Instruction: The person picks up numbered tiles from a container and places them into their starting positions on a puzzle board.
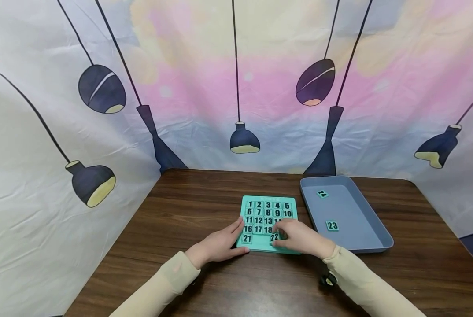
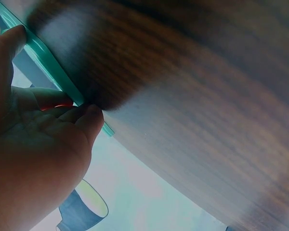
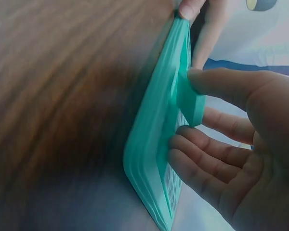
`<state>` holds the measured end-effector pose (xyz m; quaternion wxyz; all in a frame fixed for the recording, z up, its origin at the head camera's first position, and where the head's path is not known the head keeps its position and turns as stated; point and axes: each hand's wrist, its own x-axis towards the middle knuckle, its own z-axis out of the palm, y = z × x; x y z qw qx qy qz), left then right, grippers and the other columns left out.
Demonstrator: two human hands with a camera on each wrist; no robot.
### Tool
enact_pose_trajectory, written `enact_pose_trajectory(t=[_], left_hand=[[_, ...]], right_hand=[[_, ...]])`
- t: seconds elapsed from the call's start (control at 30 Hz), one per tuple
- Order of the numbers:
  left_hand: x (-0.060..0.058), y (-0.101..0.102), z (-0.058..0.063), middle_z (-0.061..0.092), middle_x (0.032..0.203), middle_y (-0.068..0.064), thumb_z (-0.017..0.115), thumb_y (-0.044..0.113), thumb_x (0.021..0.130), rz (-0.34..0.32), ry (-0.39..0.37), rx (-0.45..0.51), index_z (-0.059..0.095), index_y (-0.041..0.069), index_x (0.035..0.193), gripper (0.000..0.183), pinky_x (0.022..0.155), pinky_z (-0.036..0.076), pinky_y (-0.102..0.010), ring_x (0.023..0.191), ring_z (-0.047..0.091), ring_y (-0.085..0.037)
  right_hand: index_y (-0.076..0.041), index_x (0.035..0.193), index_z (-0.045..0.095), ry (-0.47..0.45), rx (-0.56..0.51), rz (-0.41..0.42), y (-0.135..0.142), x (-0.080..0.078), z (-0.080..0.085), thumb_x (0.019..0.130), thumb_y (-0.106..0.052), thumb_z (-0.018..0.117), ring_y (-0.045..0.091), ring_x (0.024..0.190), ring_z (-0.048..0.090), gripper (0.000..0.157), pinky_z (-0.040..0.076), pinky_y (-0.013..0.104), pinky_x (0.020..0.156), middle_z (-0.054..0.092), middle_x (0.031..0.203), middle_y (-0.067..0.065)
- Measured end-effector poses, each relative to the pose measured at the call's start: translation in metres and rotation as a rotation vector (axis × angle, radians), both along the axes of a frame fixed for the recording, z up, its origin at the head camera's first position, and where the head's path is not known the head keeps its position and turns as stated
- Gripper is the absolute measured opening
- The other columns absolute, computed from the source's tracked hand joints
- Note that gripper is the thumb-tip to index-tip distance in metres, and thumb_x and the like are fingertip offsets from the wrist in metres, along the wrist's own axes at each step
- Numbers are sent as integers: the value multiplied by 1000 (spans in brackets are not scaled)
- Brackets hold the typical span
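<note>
A turquoise number puzzle board (image 1: 260, 247) lies flat on the table, with numbered tiles set in rows from 1 at top left down to 21 at the bottom left. My left hand (image 1: 222, 243) holds the board's near-left corner, fingers along the left edge and thumb at the front edge. Between thumb and fingers, my right hand (image 1: 300, 237) pinches the number 22 tile (image 1: 274, 237). In the right wrist view that tile (image 3: 191, 102) is tilted over the tray of the board, and the other fingers reach over the numbers. My right hand covers part of the board's right side.
A blue-grey tray (image 1: 365, 211) stands right of the board on the brown wooden table (image 1: 197, 193). Inside it lie a number 23 tile (image 1: 332, 226) and a number 24 tile (image 1: 322, 194), which is turned askew. Behind the table hangs a cloth (image 1: 205, 88) printed with lamps.
</note>
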<state>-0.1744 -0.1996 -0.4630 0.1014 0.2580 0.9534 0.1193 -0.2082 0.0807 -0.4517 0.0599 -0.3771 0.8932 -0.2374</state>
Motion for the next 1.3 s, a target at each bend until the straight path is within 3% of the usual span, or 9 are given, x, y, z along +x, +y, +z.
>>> enact_pose_trajectory(t=[0.3, 0.5, 0.63, 0.9, 1.07, 1.3], left_hand=[[0, -1, 1, 18, 167, -15, 56, 54, 101, 2, 1, 5, 24, 0, 159, 85, 109, 42, -41, 146, 35, -25], [-1, -1, 0, 17, 167, -14, 56, 54, 101, 3, -4, -2, 25, 0, 159, 85, 108, 42, -41, 146, 35, -25], [-1, -1, 0, 17, 167, -14, 56, 54, 101, 3, -3, -2, 25, 0, 159, 85, 109, 42, -41, 146, 35, -25], [-1, 0, 1, 17, 167, -15, 56, 53, 101, 2, -3, 2, 25, -1, 159, 85, 108, 42, -41, 147, 34, -25], [-1, 0, 1, 17, 167, -15, 55, 53, 101, 6, -5, -2, 24, -1, 159, 85, 108, 43, -41, 146, 35, -26], [-1, -1, 1, 17, 167, -15, 55, 54, 101, 0, -7, 2, 25, -1, 159, 85, 107, 44, -41, 145, 36, -26]], right_hand=[[-6, 114, 71, 59, 16, -43, -12, 5, -6, 88, -24, 81, 10, 78, 55, 33, 50, 33, 69, 64, 98, 0], [-1, 114, 71, 28, -28, -40, -11, 10, -4, 86, -10, 80, 9, 74, 52, 31, 49, 30, 66, 60, 91, 0], [2, 117, 70, 11, -18, -52, -12, 11, -1, 86, -5, 77, 10, 76, 57, 32, 52, 30, 68, 64, 97, 3], [0, 113, 74, 7, -23, -51, -12, 9, 3, 86, -8, 79, 12, 78, 62, 29, 54, 33, 70, 70, 99, 7], [-2, 111, 75, 45, -37, -17, -16, 8, -2, 86, -10, 80, 11, 76, 60, 26, 52, 29, 68, 67, 97, 3], [-3, 112, 76, 19, -86, -9, -33, 2, -11, 85, -11, 81, 9, 77, 62, 28, 53, 28, 70, 68, 92, 1]])
